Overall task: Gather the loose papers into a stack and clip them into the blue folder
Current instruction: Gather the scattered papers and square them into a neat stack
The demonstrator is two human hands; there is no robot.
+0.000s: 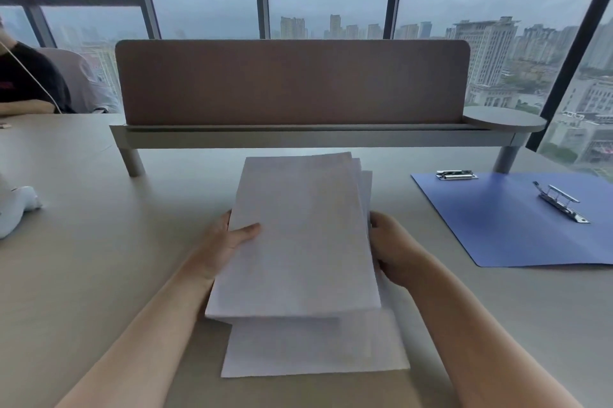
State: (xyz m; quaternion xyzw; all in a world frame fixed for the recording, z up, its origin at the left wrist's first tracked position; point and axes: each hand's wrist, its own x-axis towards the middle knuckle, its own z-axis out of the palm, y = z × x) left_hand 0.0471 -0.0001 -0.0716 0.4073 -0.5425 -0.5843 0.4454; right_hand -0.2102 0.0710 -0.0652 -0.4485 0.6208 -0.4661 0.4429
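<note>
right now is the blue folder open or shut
Open. The blue folder lies spread flat on the table, its inner face up with both metal clips exposed and no paper in it.

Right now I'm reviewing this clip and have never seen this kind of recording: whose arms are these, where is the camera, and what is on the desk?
There is no machine here. The one picture comes from a camera worn on a person's head, looking forward and down, so the two bare arms are the wearer's own. The left hand and right hand grip the side edges of a stack of white papers, its sheets not yet squared; another sheet shows below it. On the desk to the right lies the open blue folder with its metal clips, holding no paper.
</note>
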